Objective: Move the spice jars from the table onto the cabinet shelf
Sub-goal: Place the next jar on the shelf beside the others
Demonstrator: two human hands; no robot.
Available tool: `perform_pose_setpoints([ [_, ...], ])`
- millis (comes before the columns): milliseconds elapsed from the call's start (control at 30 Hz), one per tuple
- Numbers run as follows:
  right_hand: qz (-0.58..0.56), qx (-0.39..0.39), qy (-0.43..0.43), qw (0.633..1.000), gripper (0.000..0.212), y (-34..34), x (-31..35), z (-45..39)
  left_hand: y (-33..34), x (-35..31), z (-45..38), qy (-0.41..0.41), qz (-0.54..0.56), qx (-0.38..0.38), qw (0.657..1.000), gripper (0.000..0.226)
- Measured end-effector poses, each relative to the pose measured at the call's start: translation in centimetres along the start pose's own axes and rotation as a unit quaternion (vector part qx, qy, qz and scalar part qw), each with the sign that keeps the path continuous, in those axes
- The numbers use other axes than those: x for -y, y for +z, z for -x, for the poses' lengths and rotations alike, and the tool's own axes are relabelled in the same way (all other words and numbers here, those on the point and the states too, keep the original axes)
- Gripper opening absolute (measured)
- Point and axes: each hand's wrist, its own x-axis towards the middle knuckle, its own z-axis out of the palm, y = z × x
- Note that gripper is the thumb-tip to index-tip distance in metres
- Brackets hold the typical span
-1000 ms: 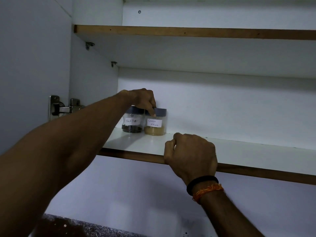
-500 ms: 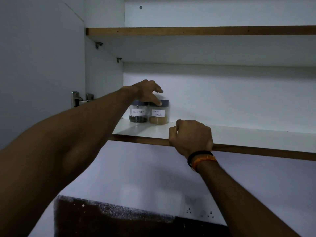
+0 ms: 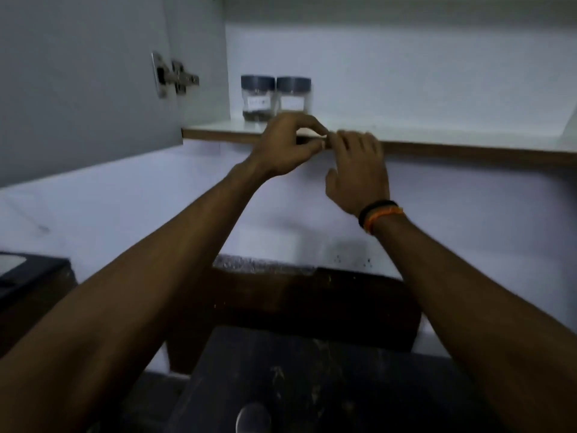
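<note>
Two clear spice jars with dark grey lids stand side by side at the back left of the white cabinet shelf [image 3: 437, 135]. The left jar [image 3: 257, 98] holds dark peppercorns; the right jar [image 3: 293, 96] has its lower part hidden behind my left hand. My left hand [image 3: 285, 145] is in front of the shelf's wooden front edge, fingers loosely curled, holding nothing. My right hand [image 3: 359, 173] hangs just below that edge, fingers apart and blurred, touching nothing.
The open cabinet door [image 3: 78, 82] with its metal hinge [image 3: 173, 75] stands at the left. Below the shelf is a white wall, then a dark brown ledge [image 3: 296, 301] and a dark countertop [image 3: 312, 379] with a round metal thing [image 3: 253, 417] at the bottom edge.
My left hand let go of the jar lids and drew back to the shelf's front edge. My right hand came off the shelf edge and dropped slightly. The view tilted down.
</note>
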Motion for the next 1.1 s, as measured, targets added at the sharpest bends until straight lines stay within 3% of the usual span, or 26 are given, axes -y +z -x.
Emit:
perform_pose_setpoints([
  [133, -0.059, 0.017, 0.045, 0.997, 0.059, -0.8, 0.7, 3.3, 4.1, 0.0, 7.1, 0.015, -0.058, -0.068, 0.996, 0.022],
  [200, -0.094, 0.042, 0.065, 0.993, 0.052, -0.2, 0.9, 5.8, 6.1, 0.4, 10.3, -0.002, -0.064, -0.054, 0.996, 0.022],
  [367, -0.17, 0.219, 0.143, 0.95, 0.033, 2.9, 1.4, 15.3, 11.1, 1.2, 18.2, -0.122, 0.01, 0.157, 0.98, 0.031],
  [533, -0.207, 0.346, 0.183, 0.897, 0.018, 4.8, 2.7, 25.1, 15.9, 0.6, 26.8, -0.243, 0.092, 0.378, 0.888, 0.039],
  [700, -0.214, 0.43, 0.178, 0.859, 0.019, 5.4, 4.8, 33.6, 18.4, -1.3, 34.4, -0.287, 0.108, 0.482, 0.821, 0.024],
  [900, -0.231, 0.512, 0.06, 0.825, 0.022, 4.8, 8.4, 42.7, 19.7, -1.6, 41.4, -0.391, 0.158, 0.478, 0.77, 0.032],
  [1100, -0.198, 0.528, -0.047, 0.824, 0.074, 4.4, 10.4, 47.6, 19.2, -1.3, 44.3, -0.478, 0.217, 0.429, 0.735, 0.036],
])
